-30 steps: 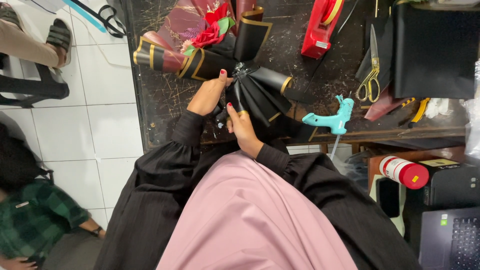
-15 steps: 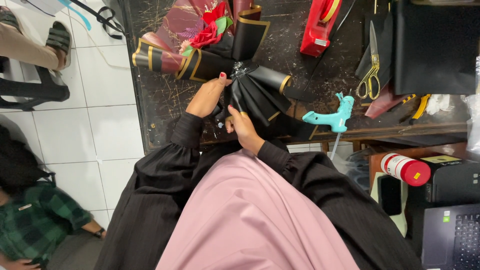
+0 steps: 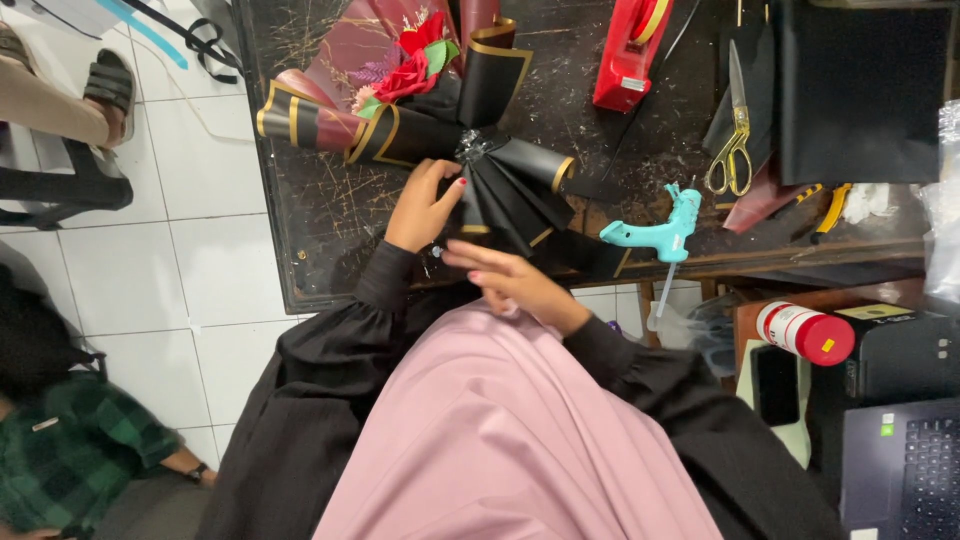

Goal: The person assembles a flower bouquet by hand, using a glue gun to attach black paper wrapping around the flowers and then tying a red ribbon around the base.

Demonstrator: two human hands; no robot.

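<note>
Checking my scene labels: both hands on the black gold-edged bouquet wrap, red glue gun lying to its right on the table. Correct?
Not quite: the glue gun is teal, not red, as the head view shows. Otherwise correct: both the left hand and right hand are on the black gold-edged bouquet wrap, glue gun to its right on the table.

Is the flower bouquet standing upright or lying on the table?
Lying down. The bouquet rests flat on the dark table, its wrapped stem end toward the person, where the left hand touches it and the right hand is close by.
</note>
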